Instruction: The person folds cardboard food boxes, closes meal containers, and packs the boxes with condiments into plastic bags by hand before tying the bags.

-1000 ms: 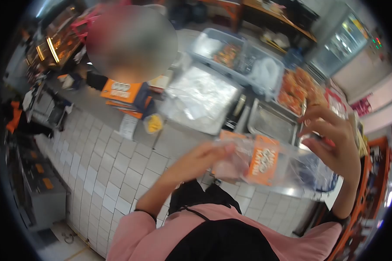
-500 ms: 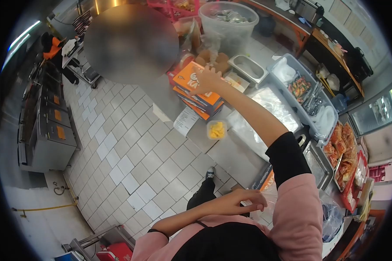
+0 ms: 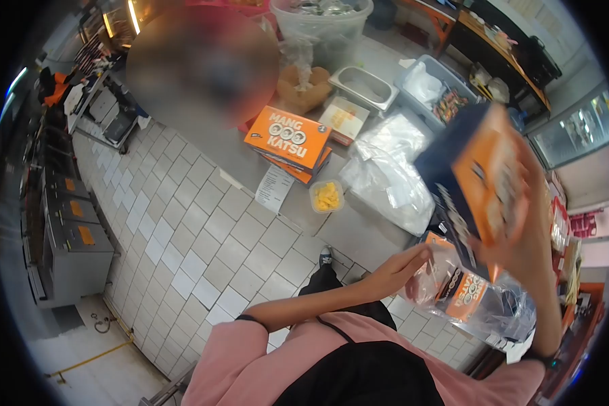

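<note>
Your right hand (image 3: 533, 238), gripping an orange box (image 3: 482, 170), has moved to the frame's right. Your left hand (image 3: 396, 273) pinches a clear bag (image 3: 424, 289). Hold the stiff-looking box's sides.

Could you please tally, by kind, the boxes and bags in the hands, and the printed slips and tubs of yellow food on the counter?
Orange box in the right hand: 1
Clear bag in the left hand: 1
Printed slip: 1
Tub of yellow food: 1
Total: 4
</note>
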The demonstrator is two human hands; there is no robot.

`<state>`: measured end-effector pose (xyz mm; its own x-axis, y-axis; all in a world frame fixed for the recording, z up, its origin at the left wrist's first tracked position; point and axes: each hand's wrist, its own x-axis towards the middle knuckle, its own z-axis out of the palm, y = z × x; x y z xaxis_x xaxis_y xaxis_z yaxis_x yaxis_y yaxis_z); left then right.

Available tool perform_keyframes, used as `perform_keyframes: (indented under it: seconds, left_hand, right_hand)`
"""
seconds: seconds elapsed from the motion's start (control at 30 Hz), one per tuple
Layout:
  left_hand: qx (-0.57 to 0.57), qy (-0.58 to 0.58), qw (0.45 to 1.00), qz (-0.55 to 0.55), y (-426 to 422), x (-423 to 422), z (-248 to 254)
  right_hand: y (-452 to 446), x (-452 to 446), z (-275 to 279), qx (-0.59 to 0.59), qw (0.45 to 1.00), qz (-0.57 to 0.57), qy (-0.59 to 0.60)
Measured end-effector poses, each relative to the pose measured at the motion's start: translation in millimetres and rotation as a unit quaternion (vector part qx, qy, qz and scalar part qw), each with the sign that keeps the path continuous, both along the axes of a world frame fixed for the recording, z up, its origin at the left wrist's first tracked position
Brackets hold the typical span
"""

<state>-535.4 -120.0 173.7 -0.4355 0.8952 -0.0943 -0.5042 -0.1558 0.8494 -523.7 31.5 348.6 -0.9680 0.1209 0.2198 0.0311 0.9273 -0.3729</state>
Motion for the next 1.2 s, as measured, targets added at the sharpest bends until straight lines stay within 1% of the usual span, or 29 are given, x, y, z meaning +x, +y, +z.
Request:
perform_keyframes:
  seconds: [0.03,0.1,0.13,0.17,0.23,0.27,0.3,0.33,0.37,0.4,0.43,0.5,0.53,0.67,0.73,0.77,0.83,0.87,0.9,0.93,0.97,1.0,1.03,1.07,1.1,1.13,1.17,1.2]
  left_hand:
    - [0.0,-0.003,1.0,-0.01,9,-2,-2]
    - [0.069,-0.002,0.997,-0.016,25,-8,-5]
    - [0.089,-0.015,0.996,0.0,30,-9,0]
    - [0.09,-0.019,0.996,-0.01,34,-9,1]
    - [0.088,0.038,0.995,0.03,36,-11,2]
    - [0.039,0.044,0.998,-0.033,32,-14,2]
    - [0.04,0.042,0.998,-0.04,34,-9,-2]
    - [0.067,0.133,0.989,-0.007,34,2,-10]
    - [0.106,0.222,0.969,-0.002,35,10,-18]
    - [0.145,0.305,0.941,0.012,35,18,-25]
    - [0.158,0.296,0.942,-0.004,32,19,-20]
    - [0.18,0.332,0.914,-0.147,25,20,-4]
    - [0.19,0.33,0.914,-0.139,28,24,-3]
    - [0.189,0.344,0.908,-0.149,27,26,-2]
    - [0.184,0.323,0.911,-0.18,21,24,1]
    - [0.18,0.324,0.912,-0.176,19,25,0]
    - [0.186,0.316,0.928,-0.064,19,24,-5]
    - [0.174,0.334,0.925,-0.042,18,21,-11]
    - [0.1,0.179,0.978,-0.041,15,20,-21]
    - [0.032,0.017,0.999,-0.026,11,16,-34]
    - [-0.029,-0.021,0.999,-0.022,5,11,-51]
    - [-0.087,-0.064,0.994,-0.015,-2,7,-72]
    - [-0.114,0.016,0.993,-0.006,-11,10,-98]
    - [-0.162,0.111,0.979,-0.047,-28,3,-83]
    - [-0.099,0.202,0.973,-0.06,-37,4,-80]
    - [-0.096,0.193,0.961,-0.174,-50,2,-79]
    - [-0.053,0.215,0.94,-0.259,-58,1,-69]
    - [-0.042,0.202,0.939,-0.275,-66,-1,-41]
  right_hand:
    - [3,26,-6,-0.016,0.998,-0.044,0.046]
    - [7,75,-29,-0.026,0.982,-0.138,0.123]
    - [5,97,-49,-0.022,0.97,-0.187,0.151]
    - [-1,112,-74,-0.031,0.968,-0.201,0.148]
    - [-14,144,-124,-0.048,0.962,-0.231,0.14]
    - [-26,147,-138,-0.154,0.937,-0.295,0.104]
    - [-30,152,-155,-0.207,0.927,-0.296,0.096]
    - [-33,152,-168,-0.293,0.886,-0.348,0.095]
    - [-32,156,-177,-0.343,0.851,-0.391,0.077]
    - [-26,158,-193,-0.342,0.843,-0.413,0.052]
    - [-19,163,-205,-0.331,0.842,-0.424,0.027]
    - [-11,177,-222,-0.295,0.854,-0.428,-0.03]
    - [-7,183,-229,-0.274,0.862,-0.423,-0.058]
    - [-1,200,-248,-0.182,0.895,-0.374,-0.162]
    - [4,201,-250,-0.118,0.915,-0.329,-0.199]
    - [8,200,-250,-0.084,0.924,-0.305,-0.213]
    - [18,191,-238,-0.018,0.943,-0.249,-0.219]
    - [22,181,-220,0.003,0.951,-0.222,-0.214]
    - [26,166,-197,0.016,0.959,-0.195,-0.204]
    - [15,141,-139,-0.016,0.94,-0.218,-0.261]
    - [11,111,-98,-0.081,0.947,-0.156,-0.268]
    - [12,92,-80,-0.108,0.955,-0.107,-0.254]
    - [0,60,-52,-0.082,0.965,-0.05,-0.244]
    - [-13,26,-52,-0.089,0.981,0.031,-0.172]
    - [-27,-5,-50,-0.097,0.985,0.102,-0.1]
    - [-46,-43,-55,-0.128,0.977,0.156,-0.07]
    - [-63,-84,-72,-0.157,0.966,0.202,-0.045]
    - [-70,-124,-105,-0.202,0.938,0.269,-0.08]
